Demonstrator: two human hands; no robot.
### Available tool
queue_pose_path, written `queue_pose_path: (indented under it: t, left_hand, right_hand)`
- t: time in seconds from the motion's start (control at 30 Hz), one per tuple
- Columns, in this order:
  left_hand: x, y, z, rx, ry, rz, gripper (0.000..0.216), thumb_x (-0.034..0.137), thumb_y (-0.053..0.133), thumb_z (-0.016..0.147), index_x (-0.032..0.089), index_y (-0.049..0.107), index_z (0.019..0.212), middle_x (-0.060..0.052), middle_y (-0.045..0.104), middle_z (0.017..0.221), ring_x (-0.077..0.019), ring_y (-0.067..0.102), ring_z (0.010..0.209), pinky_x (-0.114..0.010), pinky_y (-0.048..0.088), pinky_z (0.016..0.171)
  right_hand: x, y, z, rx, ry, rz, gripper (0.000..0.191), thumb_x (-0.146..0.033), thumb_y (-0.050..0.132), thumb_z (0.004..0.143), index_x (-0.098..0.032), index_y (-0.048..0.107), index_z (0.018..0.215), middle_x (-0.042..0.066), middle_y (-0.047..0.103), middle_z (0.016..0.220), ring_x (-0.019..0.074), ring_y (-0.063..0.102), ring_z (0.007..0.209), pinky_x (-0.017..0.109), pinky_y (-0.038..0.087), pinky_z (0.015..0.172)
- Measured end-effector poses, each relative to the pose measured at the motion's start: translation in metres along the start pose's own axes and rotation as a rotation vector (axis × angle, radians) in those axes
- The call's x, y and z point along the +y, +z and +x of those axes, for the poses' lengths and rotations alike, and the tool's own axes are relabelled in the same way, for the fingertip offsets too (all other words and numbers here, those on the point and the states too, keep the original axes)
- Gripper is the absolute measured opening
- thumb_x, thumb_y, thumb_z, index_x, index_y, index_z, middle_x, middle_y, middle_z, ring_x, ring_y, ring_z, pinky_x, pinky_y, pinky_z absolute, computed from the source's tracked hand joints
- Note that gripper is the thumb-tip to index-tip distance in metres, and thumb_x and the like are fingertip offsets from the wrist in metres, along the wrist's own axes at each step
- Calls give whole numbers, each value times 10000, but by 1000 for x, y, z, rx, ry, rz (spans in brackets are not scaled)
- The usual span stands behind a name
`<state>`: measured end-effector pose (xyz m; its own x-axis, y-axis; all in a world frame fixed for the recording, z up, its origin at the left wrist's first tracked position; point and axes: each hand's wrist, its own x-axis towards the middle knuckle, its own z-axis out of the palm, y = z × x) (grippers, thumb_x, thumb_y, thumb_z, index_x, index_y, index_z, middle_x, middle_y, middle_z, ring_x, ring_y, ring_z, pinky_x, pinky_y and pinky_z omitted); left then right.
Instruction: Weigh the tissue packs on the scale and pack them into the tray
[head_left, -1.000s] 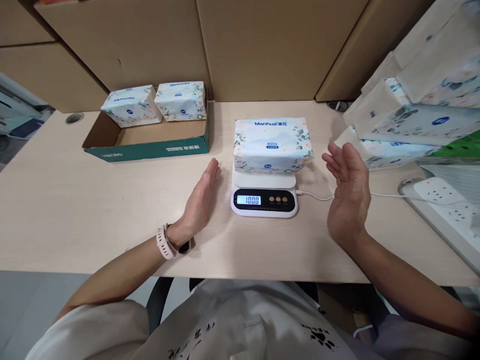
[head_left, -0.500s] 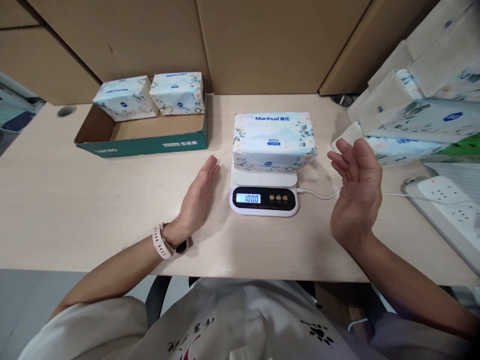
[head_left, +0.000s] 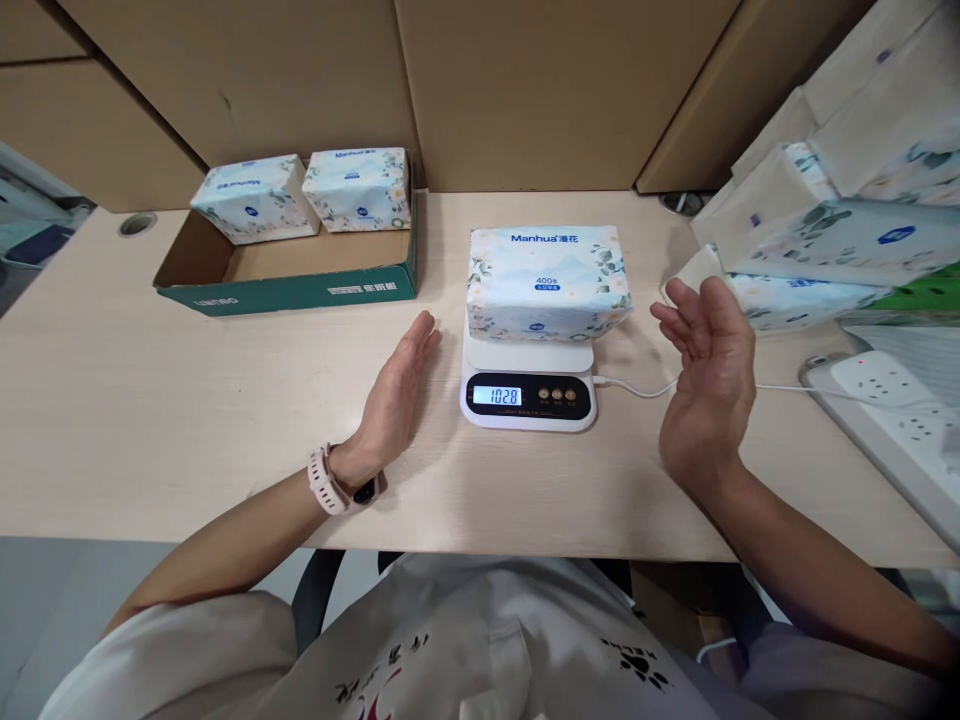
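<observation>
A floral pack of tissues (head_left: 549, 280) lies on the white digital scale (head_left: 529, 355), whose lit display (head_left: 497, 396) reads 102.8. My left hand (head_left: 391, 400) rests edge-down on the table to the left of the scale, fingers stretched out, holding nothing. To the right of the scale, my right hand (head_left: 706, 380) is held with its palm turned inward and fingers loosely extended; it holds nothing. Neither hand touches the pack or the scale.
A green open box (head_left: 300, 288) at the back left holds two tissue packs (head_left: 356, 190). More tissue packs (head_left: 847, 230) are piled at the right. A power strip (head_left: 892, 400) lies at the right, with a white cable (head_left: 634, 388) reaching the scale. Cardboard (head_left: 525, 100) stands behind.
The scale's reading has gone from 100.0 to 102.8. Both hands stay almost where they were, and the pack has not visibly moved.
</observation>
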<state>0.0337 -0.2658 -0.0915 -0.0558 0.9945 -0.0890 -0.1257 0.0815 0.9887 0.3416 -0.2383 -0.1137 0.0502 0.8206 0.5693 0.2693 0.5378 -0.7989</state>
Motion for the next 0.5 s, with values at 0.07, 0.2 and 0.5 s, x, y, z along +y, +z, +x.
queue_pose_path:
  t: [0.07, 0.2, 0.5]
  left_hand:
    - [0, 0, 0, 0, -1, -2, 791, 715, 478, 1062, 233, 467, 1690, -83, 291, 1867, -333, 243, 1753, -484, 210, 1462]
    - [1, 0, 0, -5, -14, 5, 753, 700, 464, 1073, 262, 469, 1685, -51, 301, 1865, -317, 254, 1751, -497, 214, 1463]
    - [0, 0, 0, 6, -15, -5, 760, 682, 458, 1078, 236, 445, 1693, -75, 298, 1864, -304, 277, 1745, -492, 216, 1461]
  right_hand:
    - [0, 0, 0, 2, 4, 9, 542, -611, 425, 1100, -531, 515, 1629, -15, 609, 1671, 304, 634, 1506, 663, 440, 1306]
    - [1, 0, 0, 9, 14, 35, 528, -595, 450, 1102, -520, 535, 1618, 2, 618, 1662, 306, 639, 1499, 665, 421, 1318]
    - [3, -1, -1, 14, 46, -16, 588, -635, 436, 1084, -473, 506, 1646, 29, 610, 1669, 312, 627, 1515, 668, 401, 1330]
